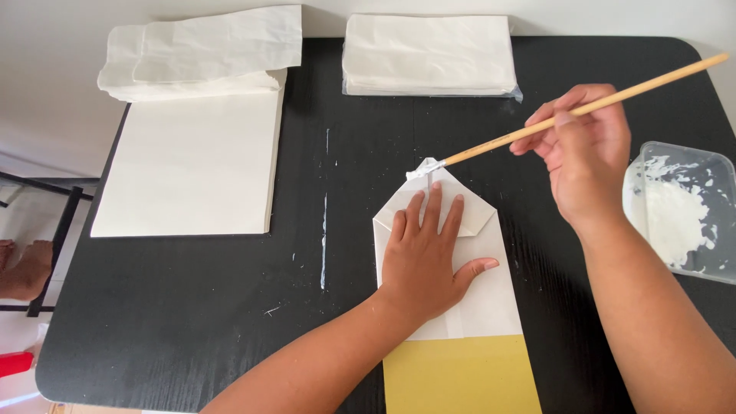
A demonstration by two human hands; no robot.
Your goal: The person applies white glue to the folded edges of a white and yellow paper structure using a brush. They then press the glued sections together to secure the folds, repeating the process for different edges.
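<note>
My left hand point(429, 257) lies flat, fingers spread, on a folded white paper piece point(491, 295) with a pointed top, pressing it onto the black table point(192, 307). My right hand point(586, 149) holds a wooden-handled brush point(537, 126) like a pen. The brush's white, glue-covered tip touches the paper's pointed top edge just beyond my left fingertips. A yellow sheet point(460, 376) lies under the white paper's near end.
A clear plastic tub of white paste point(682, 211) sits at the right table edge. A stack of large white sheets point(192, 161) lies at the left, with folded white bags point(203, 54) behind it and a wrapped stack of white paper point(429, 54) at the back centre. White paste streaks point(324, 222) mark the table.
</note>
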